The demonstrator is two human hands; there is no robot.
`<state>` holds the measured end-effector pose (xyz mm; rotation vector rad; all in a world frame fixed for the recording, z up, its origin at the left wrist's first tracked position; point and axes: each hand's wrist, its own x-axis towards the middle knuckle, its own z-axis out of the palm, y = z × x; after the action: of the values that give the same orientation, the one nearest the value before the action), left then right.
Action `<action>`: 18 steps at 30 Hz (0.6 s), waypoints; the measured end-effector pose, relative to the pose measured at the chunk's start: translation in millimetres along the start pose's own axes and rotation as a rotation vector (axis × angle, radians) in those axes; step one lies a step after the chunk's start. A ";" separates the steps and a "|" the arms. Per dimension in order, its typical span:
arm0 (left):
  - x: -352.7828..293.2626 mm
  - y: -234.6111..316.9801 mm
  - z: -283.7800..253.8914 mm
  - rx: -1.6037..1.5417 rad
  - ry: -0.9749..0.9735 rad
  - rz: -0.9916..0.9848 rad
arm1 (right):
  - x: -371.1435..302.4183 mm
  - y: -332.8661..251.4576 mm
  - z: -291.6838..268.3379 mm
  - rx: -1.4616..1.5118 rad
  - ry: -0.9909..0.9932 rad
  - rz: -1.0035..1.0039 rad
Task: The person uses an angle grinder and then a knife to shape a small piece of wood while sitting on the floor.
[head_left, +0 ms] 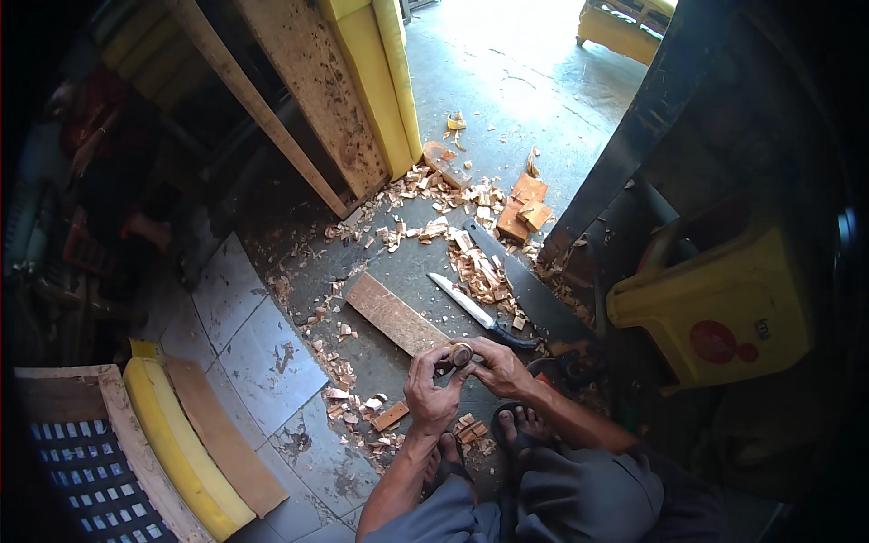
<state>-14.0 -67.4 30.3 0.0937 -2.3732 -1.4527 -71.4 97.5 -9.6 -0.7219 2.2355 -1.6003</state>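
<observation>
My left hand (432,391) and my right hand (496,365) meet over the floor and together hold a small round wooden piece (462,354) between the fingertips. Just beyond them a flat reddish wooden board (395,314) lies on the concrete. A knife with a pale blade and dark handle (475,309) rests on the floor to the right of the board, close to my right hand. My sandalled feet (518,425) show below the hands.
Wood chips and shavings (474,262) litter the concrete. A long dark saw blade (529,288) lies beside the knife. A yellow plastic container (720,308) stands at right. Yellow foam and planks (195,443) lie at lower left; timber leans at upper left (312,90).
</observation>
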 end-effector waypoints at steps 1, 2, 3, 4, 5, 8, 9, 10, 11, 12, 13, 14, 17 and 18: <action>-1.1 0.1 -0.7 -0.015 -0.007 -0.023 | 0.5 -0.5 -2.3 0.003 -0.038 0.001; -2.3 -0.2 -1.3 -0.034 -0.007 -0.034 | 1.2 -0.7 -4.6 0.005 -0.075 0.002; -3.4 0.0 -1.0 -0.056 -0.009 -0.043 | 1.0 2.9 -6.5 -0.007 -0.105 -0.027; -4.4 0.0 -0.7 -0.078 -0.011 -0.051 | 1.3 8.2 -8.0 -0.020 -0.134 -0.054; -5.5 -0.7 -0.9 -0.074 -0.027 -0.039 | 0.9 12.6 -10.9 -0.033 -0.162 -0.082; -11.0 -4.6 -4.3 -0.079 -0.075 -0.034 | 5.5 12.0 -25.0 -0.050 -0.344 -0.064; -11.4 -3.7 -4.5 -0.097 -0.087 -0.045 | 7.0 9.0 -28.9 -0.005 -0.373 -0.064; -11.7 -2.9 -4.9 -0.115 -0.099 -0.056 | 8.0 6.4 -30.7 -0.004 -0.390 -0.059; -12.0 -2.3 -5.7 -0.109 -0.107 -0.060 | 8.6 4.3 -31.9 -0.003 -0.406 -0.054; -11.5 -1.2 -6.1 -0.106 -0.114 -0.063 | 8.6 3.1 -33.4 -0.005 -0.422 -0.050; -11.0 -0.7 -6.2 -0.103 -0.120 -0.066 | 8.3 3.1 -34.0 0.014 -0.435 -0.047; -10.4 -0.8 -6.0 -0.089 -0.135 -0.074 | 8.0 3.8 -34.4 0.034 -0.449 -0.044; -5.1 -4.3 -9.2 0.029 -0.186 0.018 | 7.0 9.2 -34.9 0.089 -0.486 -0.065; -2.4 -10.3 -13.5 0.121 -0.208 0.121 | 7.4 10.9 -32.4 0.110 -0.500 -0.079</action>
<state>-8.7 -83.1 26.1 -0.1762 -2.5820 -1.3191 -96.5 121.7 -8.7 -1.0538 1.7661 -1.3725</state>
